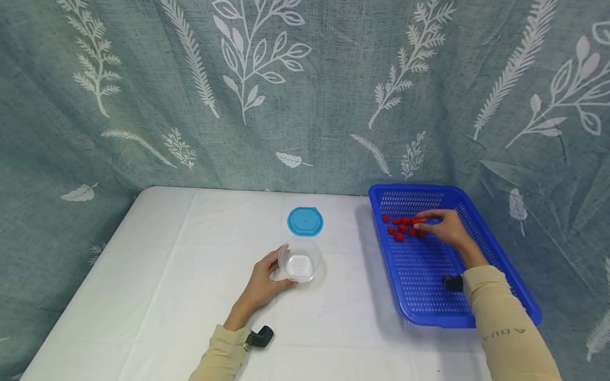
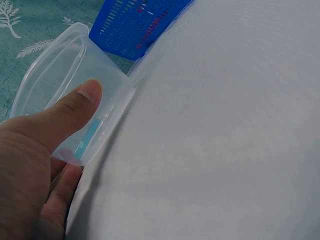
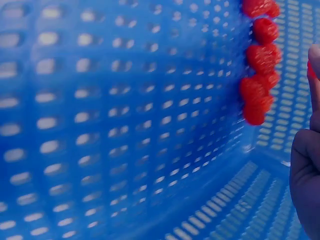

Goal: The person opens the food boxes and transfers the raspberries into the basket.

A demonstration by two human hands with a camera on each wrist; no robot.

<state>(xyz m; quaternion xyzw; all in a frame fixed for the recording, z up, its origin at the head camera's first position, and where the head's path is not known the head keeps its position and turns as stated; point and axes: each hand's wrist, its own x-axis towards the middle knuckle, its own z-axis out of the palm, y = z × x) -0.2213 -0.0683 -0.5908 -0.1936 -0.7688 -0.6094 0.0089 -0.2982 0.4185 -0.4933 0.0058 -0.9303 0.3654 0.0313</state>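
Observation:
My left hand (image 1: 263,282) grips a clear plastic container (image 1: 300,259) from its left side, thumb on the near wall and fingers beneath and behind it. In the left wrist view the thumb (image 2: 75,110) lies along the wall of the container (image 2: 107,70). Inside the blue basket, my right hand (image 1: 446,228) reaches down to a cluster of raspberries (image 1: 402,227). A bit of red shows at the fingertips in the right wrist view, where thumb and finger pinch a raspberry (image 3: 310,70). Several more raspberries (image 3: 261,57) lie on the basket floor beside them.
The blue perforated basket (image 1: 397,301) stands at the table's right side, its raised rim around the right hand. A round blue lid (image 1: 305,221) lies flat behind the container. White cloth (image 1: 190,296) covers the table, and a patterned curtain (image 1: 333,106) hangs at the back.

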